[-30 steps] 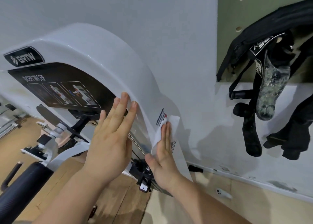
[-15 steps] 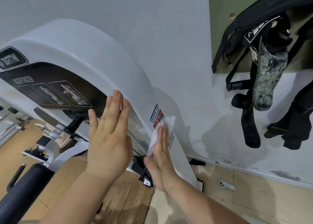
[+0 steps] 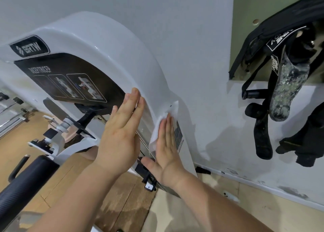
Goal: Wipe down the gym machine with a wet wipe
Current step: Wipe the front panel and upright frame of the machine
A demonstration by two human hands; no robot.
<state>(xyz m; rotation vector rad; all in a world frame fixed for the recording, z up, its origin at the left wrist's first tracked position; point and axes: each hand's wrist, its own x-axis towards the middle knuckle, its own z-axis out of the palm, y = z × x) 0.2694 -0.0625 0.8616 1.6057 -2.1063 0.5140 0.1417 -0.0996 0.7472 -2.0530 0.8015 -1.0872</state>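
The gym machine's white curved shroud (image 3: 108, 44) fills the left and centre, with a black instruction panel (image 3: 70, 81) on its side. My left hand (image 3: 121, 135) lies flat with straight fingers against the shroud's edge beside that panel. My right hand (image 3: 165, 147) presses a white wet wipe (image 3: 167, 116) flat against the shroud's rear face, over its small warning labels. The wipe sticks out above and to the left of the fingertips.
A grey wall (image 3: 201, 47) stands close behind the machine. Black straps and a camouflage pad (image 3: 287, 91) hang from a green pegboard (image 3: 245, 21) at right. A black foam roller (image 3: 24, 184) and white metal mechanism (image 3: 57, 135) sit lower left over the wooden floor (image 3: 112, 202).
My right hand slid the wipe up along the shroud's rear face, covering the red and blue label. My left hand stayed flat on the edge; the view shifted a little.
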